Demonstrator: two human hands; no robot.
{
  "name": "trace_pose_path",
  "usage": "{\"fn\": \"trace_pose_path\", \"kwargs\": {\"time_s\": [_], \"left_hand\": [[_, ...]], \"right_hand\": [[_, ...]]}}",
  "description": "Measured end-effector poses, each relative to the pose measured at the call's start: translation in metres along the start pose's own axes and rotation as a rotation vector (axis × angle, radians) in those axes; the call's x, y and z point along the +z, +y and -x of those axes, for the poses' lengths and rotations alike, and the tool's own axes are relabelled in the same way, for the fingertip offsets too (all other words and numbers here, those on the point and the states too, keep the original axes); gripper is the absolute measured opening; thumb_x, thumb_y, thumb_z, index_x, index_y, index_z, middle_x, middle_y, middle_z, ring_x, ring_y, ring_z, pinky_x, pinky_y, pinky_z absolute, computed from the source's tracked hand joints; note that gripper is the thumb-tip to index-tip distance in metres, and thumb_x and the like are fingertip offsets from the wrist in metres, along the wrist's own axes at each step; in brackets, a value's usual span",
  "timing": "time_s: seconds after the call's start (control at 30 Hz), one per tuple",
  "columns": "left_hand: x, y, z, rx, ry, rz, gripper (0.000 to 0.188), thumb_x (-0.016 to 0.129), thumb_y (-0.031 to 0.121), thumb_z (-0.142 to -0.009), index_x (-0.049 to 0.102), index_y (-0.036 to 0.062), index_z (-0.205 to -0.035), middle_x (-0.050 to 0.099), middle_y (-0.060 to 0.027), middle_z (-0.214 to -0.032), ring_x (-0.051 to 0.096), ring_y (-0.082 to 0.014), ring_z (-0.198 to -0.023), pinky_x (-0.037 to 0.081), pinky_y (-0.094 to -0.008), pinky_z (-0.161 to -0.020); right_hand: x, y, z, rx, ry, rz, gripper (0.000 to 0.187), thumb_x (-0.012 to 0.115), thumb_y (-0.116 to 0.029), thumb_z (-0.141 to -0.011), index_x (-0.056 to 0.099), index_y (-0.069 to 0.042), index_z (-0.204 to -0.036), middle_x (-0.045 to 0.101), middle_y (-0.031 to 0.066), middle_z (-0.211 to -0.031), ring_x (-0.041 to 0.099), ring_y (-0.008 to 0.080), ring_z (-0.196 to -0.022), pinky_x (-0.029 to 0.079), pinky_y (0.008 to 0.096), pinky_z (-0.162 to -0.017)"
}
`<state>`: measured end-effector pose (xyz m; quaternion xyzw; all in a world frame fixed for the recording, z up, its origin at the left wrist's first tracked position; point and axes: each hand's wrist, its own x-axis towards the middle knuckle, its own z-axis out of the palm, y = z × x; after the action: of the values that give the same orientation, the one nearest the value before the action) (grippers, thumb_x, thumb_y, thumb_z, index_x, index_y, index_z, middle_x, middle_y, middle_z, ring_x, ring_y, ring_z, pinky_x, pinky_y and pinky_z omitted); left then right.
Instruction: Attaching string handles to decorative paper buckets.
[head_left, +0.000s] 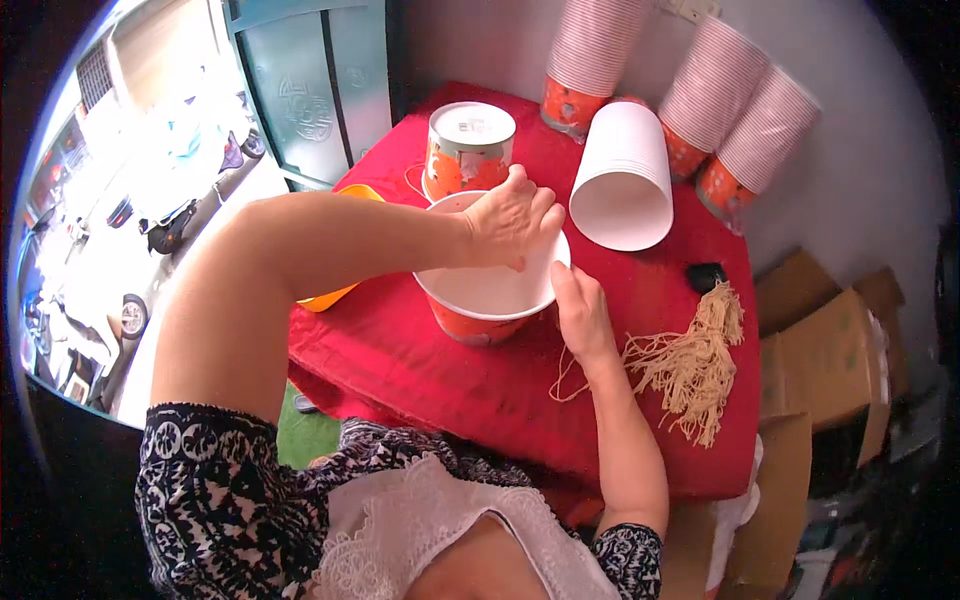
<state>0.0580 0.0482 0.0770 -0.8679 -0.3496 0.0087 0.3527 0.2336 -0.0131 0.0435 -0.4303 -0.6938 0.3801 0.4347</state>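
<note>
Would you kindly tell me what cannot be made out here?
In the head view:
Yellow object: middle hidden by the left forearm.
Held bucket: far rim partly hidden by the left hand.
Left hand: whether it pinches anything, its own fingers hiding that.
Leftmost bucket stack: top cut off by the upper edge.

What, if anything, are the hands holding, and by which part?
An orange bucket: the right hand grips its rim on the right side. The left hand is over its mouth; whether it grips anything cannot be told.

On the table (430,365) — near bucket (485,292) before upturned bucket (468,160), strings (695,370) right.
</note>
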Motion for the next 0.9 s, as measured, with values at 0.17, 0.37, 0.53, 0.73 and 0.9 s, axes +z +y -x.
{"fn": "trace_pose_path", "kwargs": {"time_s": [0.17,0.37,0.53,0.73,0.9], "left_hand": [[0.0015,-0.0021,0.0004,0.022,-0.022,0.039,0.078,0.072,0.056,-0.064,0.048,0.0029,-0.115,0.051,-0.0074,-0.095,0.057,-0.0256,-0.093,0.03,-0.0468,-0.093],[0.0055,-0.0036,0.0006,0.012,0.003,0.08,0.077,0.071,0.053,-0.066,0.047,0.0015,-0.119,0.053,-0.0078,-0.096,0.058,-0.0247,-0.092,0.031,-0.0467,-0.093],[0.0049,-0.0013,0.0004,-0.017,0.031,0.079,0.083,0.073,0.053,-0.064,0.046,0.001,-0.122,0.053,-0.008,-0.098,0.058,-0.0238,-0.092,0.032,-0.0457,-0.093],[-0.0015,-0.0024,0.0013,-0.006,-0.029,0.098,0.082,0.073,0.051,-0.064,0.045,0.0019,-0.124,0.053,-0.0071,-0.099,0.057,-0.0227,-0.093,0.031,-0.0443,-0.094],[-0.0023,-0.0016,0.0013,-0.012,-0.034,0.076,0.084,0.075,0.049,-0.064,0.044,0.0016,-0.126,0.052,-0.0067,-0.099,0.057,-0.0222,-0.093,0.03,-0.0447,-0.093]], "right_hand": [[-0.0003,-0.0024,0.0003,-0.007,-0.013,-0.009,0.048,0.043,-0.038,-0.095,0.058,0.008,-0.086,0.056,0.0205,-0.064,0.057,0.0279,-0.061,0.043,0.0421,-0.059],[-0.0001,0.0003,-0.0001,-0.012,-0.012,-0.015,0.048,0.043,-0.038,-0.095,0.057,0.007,-0.085,0.054,0.0171,-0.062,0.054,0.0256,-0.059,0.042,0.0409,-0.057],[0.0002,-0.0019,0.0003,-0.004,-0.002,0.01,0.049,0.043,-0.038,-0.094,0.057,0.007,-0.083,0.055,0.0188,-0.063,0.056,0.026,-0.061,0.042,0.0421,-0.058],[0.0004,-0.0006,-0.001,0.005,0.0,0.012,0.05,0.044,-0.039,-0.093,0.057,0.008,-0.081,0.057,0.0202,-0.064,0.057,0.0267,-0.061,0.042,0.0427,-0.059],[0.0006,0.004,-0.002,0.005,0.005,0.002,0.051,0.044,-0.039,-0.093,0.057,0.008,-0.08,0.056,0.0187,-0.063,0.056,0.0255,-0.061,0.042,0.0419,-0.058]]}}
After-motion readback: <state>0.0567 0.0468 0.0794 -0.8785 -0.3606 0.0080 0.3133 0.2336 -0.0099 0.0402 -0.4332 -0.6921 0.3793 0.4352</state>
